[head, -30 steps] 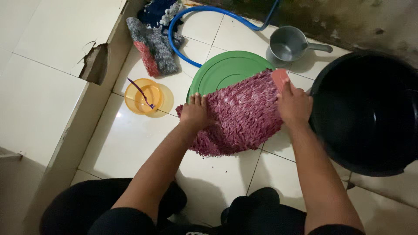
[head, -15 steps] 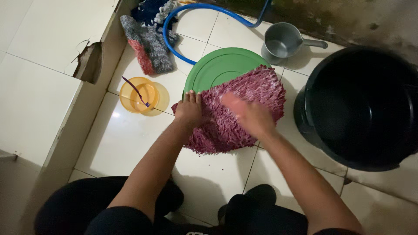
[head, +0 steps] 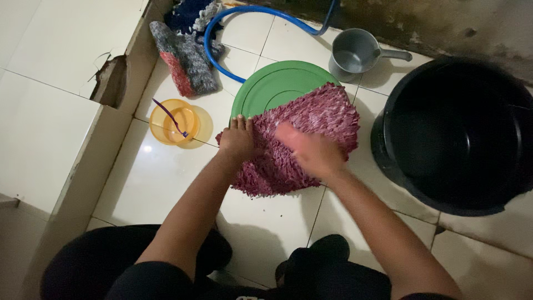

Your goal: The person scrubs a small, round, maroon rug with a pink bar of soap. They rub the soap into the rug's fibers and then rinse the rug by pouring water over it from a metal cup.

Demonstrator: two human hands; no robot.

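Hidden or unclear: the right hand [head: 311,153] is being shown as a motion-blurred shape over the middle of the shaggy pink mat [head: 302,141], so its grip cannot be told; whether anything is being held under the palm cannot be made out either.
Cut off: the black tub [head: 455,133] is being cropped at the right edge, and its inside is being lost in darkness; the blue hose [head: 244,22] is being cut by the top edge.
Left hand: the left hand [head: 237,140] is being pressed flat, fingers stretched out and together, on the mat's left edge; nothing is being gripped.
Mat position: the mat is being spread on the floor, its far part lying over the green round lid [head: 272,89], its right corner close beside the tub.
Surface: a floor of glossy white tiles [head: 161,178] is being lit dimly, with a bright glint near the orange bowl [head: 172,121], in which a purple stick is being rested.
Room: a raised tiled ledge [head: 55,100] with a broken corner is being seen at the left; a grey and red rag [head: 186,58] and a grey dipper [head: 355,54] are being kept near the stained far wall.
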